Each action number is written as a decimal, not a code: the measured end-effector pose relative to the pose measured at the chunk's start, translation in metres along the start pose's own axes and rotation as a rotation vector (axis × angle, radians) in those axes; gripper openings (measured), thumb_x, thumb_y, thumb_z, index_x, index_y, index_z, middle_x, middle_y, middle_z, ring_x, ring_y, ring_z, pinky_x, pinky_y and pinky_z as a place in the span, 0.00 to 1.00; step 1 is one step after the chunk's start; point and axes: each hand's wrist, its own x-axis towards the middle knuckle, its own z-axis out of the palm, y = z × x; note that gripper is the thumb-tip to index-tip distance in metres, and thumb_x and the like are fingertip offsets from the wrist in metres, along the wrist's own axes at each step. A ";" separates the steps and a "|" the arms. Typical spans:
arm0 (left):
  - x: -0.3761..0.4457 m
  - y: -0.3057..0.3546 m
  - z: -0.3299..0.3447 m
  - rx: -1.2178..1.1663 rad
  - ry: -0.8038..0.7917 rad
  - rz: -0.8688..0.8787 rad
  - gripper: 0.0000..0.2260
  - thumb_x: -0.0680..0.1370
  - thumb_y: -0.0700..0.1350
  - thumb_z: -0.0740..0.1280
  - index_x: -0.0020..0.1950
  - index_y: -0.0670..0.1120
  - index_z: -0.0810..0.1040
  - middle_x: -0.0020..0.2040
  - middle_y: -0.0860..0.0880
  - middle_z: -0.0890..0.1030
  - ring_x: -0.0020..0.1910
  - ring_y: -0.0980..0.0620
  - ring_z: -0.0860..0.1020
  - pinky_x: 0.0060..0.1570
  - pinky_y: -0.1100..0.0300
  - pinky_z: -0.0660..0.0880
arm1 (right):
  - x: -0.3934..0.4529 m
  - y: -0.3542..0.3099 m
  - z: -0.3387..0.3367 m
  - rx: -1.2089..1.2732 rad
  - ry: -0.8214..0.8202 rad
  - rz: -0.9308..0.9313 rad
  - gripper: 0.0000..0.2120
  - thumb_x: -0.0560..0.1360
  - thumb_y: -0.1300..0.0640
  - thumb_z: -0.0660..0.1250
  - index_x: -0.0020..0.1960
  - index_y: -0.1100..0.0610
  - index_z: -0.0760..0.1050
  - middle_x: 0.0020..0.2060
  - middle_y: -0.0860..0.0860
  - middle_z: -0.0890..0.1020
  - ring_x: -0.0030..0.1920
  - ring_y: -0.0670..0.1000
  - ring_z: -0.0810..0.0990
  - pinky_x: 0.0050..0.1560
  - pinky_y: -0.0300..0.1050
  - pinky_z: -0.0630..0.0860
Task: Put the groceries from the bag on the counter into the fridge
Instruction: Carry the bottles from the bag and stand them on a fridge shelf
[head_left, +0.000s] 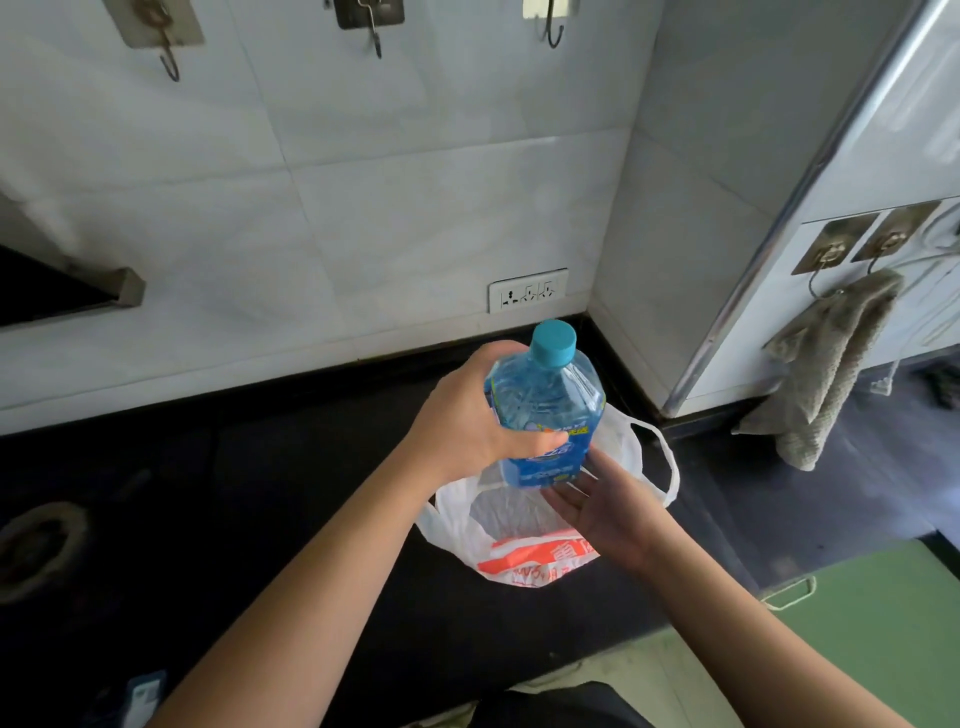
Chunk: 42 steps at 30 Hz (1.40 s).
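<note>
A clear blue plastic bottle (545, 405) with a teal cap and a blue label is upright above the open white plastic bag (524, 525). My left hand (467, 421) grips the bottle around its upper body, thumb across the label. Palm up with straight fingers, my right hand (602, 504) lies under the bottle's base and touches it. The bag has orange print and sits on the black counter (260, 493); its inside looks empty from here. The white fridge (857, 171) stands at the right edge of the counter.
White tiled wall with a socket (527, 289) behind the bag and hooks above. A grey towel (826, 364) hangs from a hook on the fridge side. A stove burner (36, 545) is at far left. A green surface (872, 623) lies lower right.
</note>
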 end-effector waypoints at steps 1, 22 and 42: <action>-0.002 0.000 -0.002 -0.019 0.014 0.004 0.34 0.65 0.55 0.80 0.67 0.57 0.69 0.58 0.64 0.77 0.57 0.67 0.76 0.52 0.68 0.77 | -0.002 0.001 0.003 0.004 0.000 -0.001 0.19 0.79 0.50 0.66 0.67 0.58 0.73 0.57 0.58 0.82 0.54 0.58 0.83 0.49 0.48 0.80; -0.042 -0.003 -0.029 -0.271 0.049 0.173 0.33 0.70 0.51 0.76 0.72 0.53 0.66 0.65 0.54 0.77 0.66 0.49 0.76 0.61 0.45 0.78 | -0.062 0.027 0.052 0.036 -0.011 -0.019 0.20 0.79 0.48 0.64 0.67 0.57 0.73 0.54 0.60 0.84 0.51 0.56 0.85 0.45 0.47 0.82; -0.107 0.068 0.011 -0.284 0.353 0.034 0.32 0.72 0.45 0.74 0.72 0.44 0.66 0.64 0.45 0.77 0.66 0.41 0.75 0.62 0.36 0.74 | -0.112 0.004 0.030 -0.127 -0.258 0.084 0.22 0.76 0.46 0.65 0.65 0.57 0.75 0.55 0.58 0.83 0.50 0.55 0.85 0.50 0.47 0.81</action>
